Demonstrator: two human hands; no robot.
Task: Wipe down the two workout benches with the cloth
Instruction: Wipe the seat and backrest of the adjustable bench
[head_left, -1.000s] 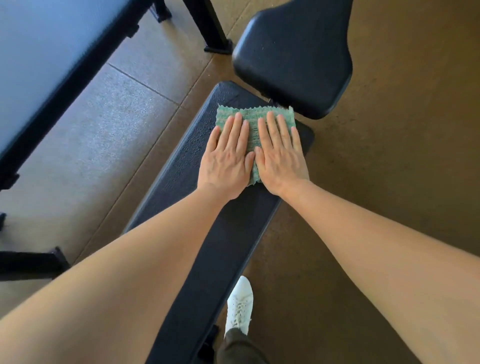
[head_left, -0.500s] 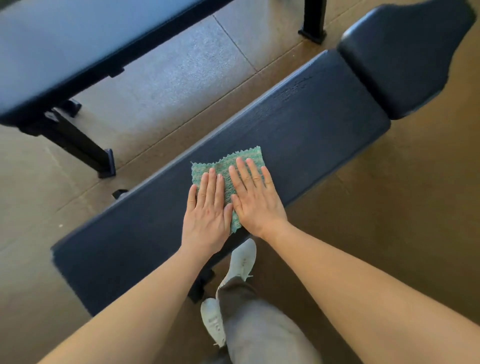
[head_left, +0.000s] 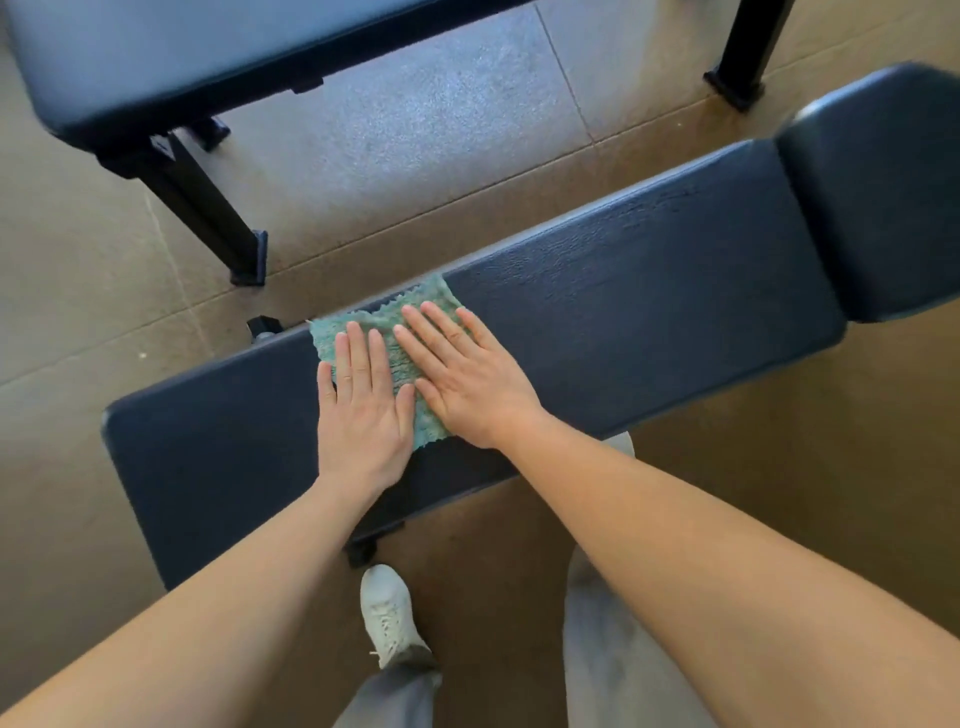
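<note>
Both hands, the left hand (head_left: 361, 415) and the right hand (head_left: 467, 379), lie flat on a green woven cloth (head_left: 382, 332). The cloth rests on a long dark padded bench (head_left: 623, 291). A second dark bench (head_left: 182, 57) stands behind it on the brown floor (head_left: 779, 467).

The frayed green cloth (head_left: 384, 332), with the left hand (head_left: 363, 415) and right hand (head_left: 467, 384) flat on it, has slid along the long dark blue padded bench (head_left: 649, 270). It has moved away from the wider dark seat pad (head_left: 883, 197) at the frame's right edge to just left of centre. The cloth's far corner now reaches the bench's far edge.
</note>
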